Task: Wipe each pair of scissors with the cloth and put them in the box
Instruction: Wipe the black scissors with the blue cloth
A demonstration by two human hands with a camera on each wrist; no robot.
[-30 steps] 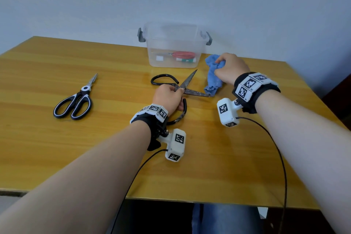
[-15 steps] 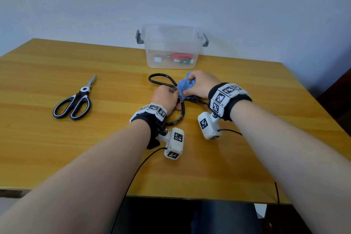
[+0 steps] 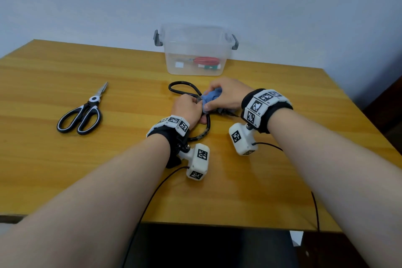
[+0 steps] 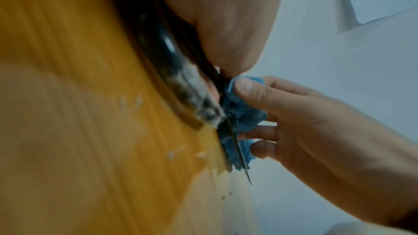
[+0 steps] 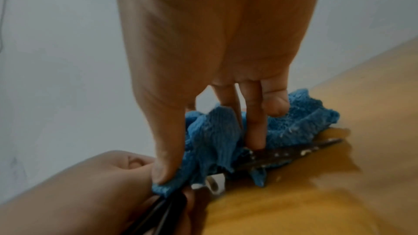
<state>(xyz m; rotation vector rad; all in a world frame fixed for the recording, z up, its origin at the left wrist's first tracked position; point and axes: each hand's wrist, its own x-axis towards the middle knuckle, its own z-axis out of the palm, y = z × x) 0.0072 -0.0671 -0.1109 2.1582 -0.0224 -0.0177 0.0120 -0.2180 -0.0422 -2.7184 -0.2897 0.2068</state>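
Left hand (image 3: 187, 107): grip clenched around the black loop-handled scissors (image 3: 180, 91) near the pivot, holding them down on the tabletop (image 3: 65, 159)
Right hand (image 3: 226, 95): grip grasping the blue cloth (image 3: 210, 99), thumb and fingers pinching it over the blades
Blue cloth: bunched around the blades just beside the left hand – in the right wrist view a dark, speckled blade tip stuck out from under it
Black loop-handled scissors: flat at the middle of the tabletop, one loop toward the box, the other curving back beside the left wrist
Clear plastic box (image 3: 193, 50): at the far edge against the wall, grey latches on both ends, a red-handled pair (image 3: 205, 60) lying inside
Black-and-white scissors (image 3: 81, 113): closed, well apart to the left, tips pointing away – touched by neither hand
Wrist cameras: white units strapped under both wrists, cables trailing off the near edge
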